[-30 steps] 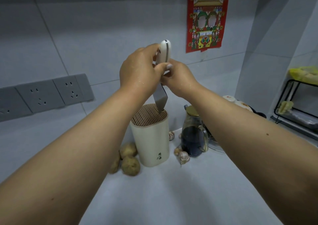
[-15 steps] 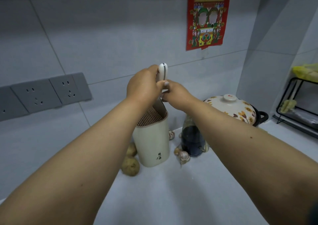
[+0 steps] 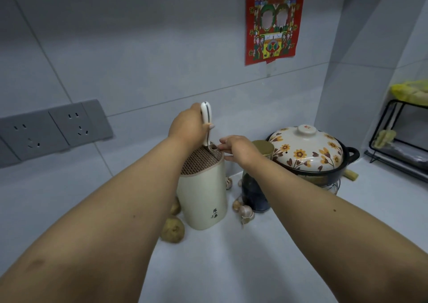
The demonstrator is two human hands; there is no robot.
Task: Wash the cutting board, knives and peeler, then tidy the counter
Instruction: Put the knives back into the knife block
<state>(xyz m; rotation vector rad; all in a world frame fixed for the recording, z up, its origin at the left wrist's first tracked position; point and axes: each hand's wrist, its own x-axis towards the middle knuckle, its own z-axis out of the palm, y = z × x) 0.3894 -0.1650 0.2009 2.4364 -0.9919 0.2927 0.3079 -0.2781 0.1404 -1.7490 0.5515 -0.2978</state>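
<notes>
A knife with a white handle stands upright in the cream knife holder, its blade sunk almost fully into the brown slotted top. My left hand is closed around the handle from the left. My right hand hovers at the holder's right rim, fingers spread and touching near the base of the blade. The cutting board and peeler are out of view.
Potatoes lie left of the holder, garlic bulbs to its right. A dark glass bottle with a gold lid stands behind my right wrist. A flowered clay pot and a black wire rack fill the right corner.
The knife went down from above the holder into its slots. Both hands lowered with it, and my right hand came off the blade and opened beside the rim.
</notes>
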